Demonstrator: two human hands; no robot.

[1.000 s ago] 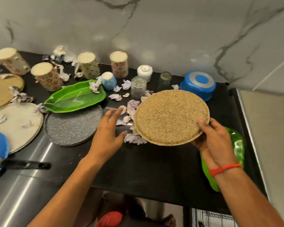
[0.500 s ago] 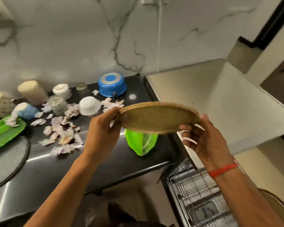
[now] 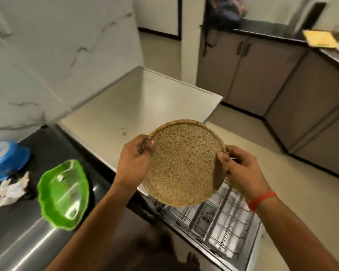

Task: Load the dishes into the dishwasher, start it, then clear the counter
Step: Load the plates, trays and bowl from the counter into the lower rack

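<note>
A round speckled tan plate (image 3: 184, 163) is held in the air between both hands, tilted toward me. My left hand (image 3: 133, 161) grips its left rim with the thumb on the face. On the opposite rim, my right hand (image 3: 243, 173) pinches the plate. Below the plate the pulled-out dishwasher rack (image 3: 213, 222) shows its wire tines. A green leaf-shaped dish (image 3: 64, 194) lies on the black counter (image 3: 53, 145) to the left, and a blue bowl (image 3: 6, 161) sits upside down near the wall.
Crumpled paper scraps (image 3: 10, 189) lie beside the blue bowl. A beige appliance top (image 3: 125, 106) adjoins the counter on the right. Grey cabinets (image 3: 282, 85) line the far side, with a yellow board (image 3: 320, 39) on their counter. Beige floor lies between.
The view has swung right, away from the cluttered counter. My left hand joined the right on the plate, and both carried it over the dishwasher rack, tipping its face toward me.
</note>
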